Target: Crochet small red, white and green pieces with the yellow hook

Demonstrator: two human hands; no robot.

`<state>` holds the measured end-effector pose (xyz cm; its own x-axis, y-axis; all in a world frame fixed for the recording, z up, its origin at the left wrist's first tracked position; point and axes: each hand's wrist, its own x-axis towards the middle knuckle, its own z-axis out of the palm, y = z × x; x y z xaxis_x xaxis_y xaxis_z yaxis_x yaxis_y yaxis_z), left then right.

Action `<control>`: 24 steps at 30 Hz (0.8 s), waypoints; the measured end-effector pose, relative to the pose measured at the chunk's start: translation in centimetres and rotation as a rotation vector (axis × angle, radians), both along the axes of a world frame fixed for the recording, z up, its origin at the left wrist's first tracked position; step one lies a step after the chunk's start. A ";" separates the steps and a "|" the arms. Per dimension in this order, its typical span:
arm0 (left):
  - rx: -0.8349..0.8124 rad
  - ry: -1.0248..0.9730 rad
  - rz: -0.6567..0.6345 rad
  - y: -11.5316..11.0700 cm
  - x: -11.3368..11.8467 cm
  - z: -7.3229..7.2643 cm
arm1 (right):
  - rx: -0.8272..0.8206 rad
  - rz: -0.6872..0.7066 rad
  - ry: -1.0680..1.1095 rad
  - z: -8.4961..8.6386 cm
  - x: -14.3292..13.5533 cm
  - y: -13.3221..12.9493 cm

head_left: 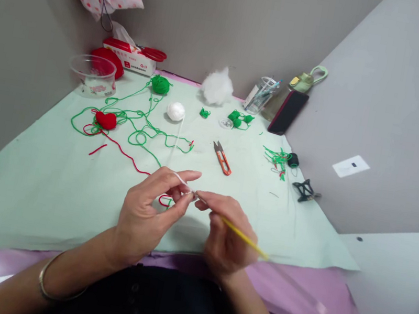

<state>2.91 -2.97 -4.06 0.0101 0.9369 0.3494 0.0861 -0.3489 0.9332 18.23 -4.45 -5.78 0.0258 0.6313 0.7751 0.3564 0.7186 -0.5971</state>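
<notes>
My left hand (147, 211) pinches a small piece of white crochet work (187, 192) between thumb and fingers. White yarn (180, 178) passes over its raised index finger. A crochet hook (244, 238) with a yellow handle is gripped in my right hand (231, 232), its tip at the white piece; the far end of the handle is blurred. Beyond the hands lies a white yarn ball (176, 111) with a strand running toward me. Orange thread snips (222, 159) rest on the table. Red yarn (165, 201) shows beneath my left hand.
A red heart-shaped piece (106, 120) lies among tangled green yarn at left, near a green ball (160, 84). Behind stand a clear tub (93, 83), a tissue box (137, 60) and white stuffing (217, 86). At right are a phone (288, 112), yarn scraps (278, 160) and a black stand (306, 191).
</notes>
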 end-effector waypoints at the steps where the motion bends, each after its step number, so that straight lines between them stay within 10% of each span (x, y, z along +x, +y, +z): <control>1: -0.079 -0.036 -0.016 0.0 0.0 0.2 | 0.028 -0.024 -0.050 -0.2 0.0 -0.1; 12: -0.730 -0.633 -0.439 1.0 0.0 1.1 | 0.068 -0.145 -0.186 -0.9 0.7 -0.4; 24: -0.455 -0.300 -0.315 0.8 -0.5 1.3 | -0.346 0.173 0.433 1.1 0.8 0.1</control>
<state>2.43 -2.13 -2.77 0.2737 0.9604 -0.0533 -0.2444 0.1230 0.9618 19.05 -4.39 -4.64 0.1683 0.8694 0.4645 -0.0778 0.4815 -0.8730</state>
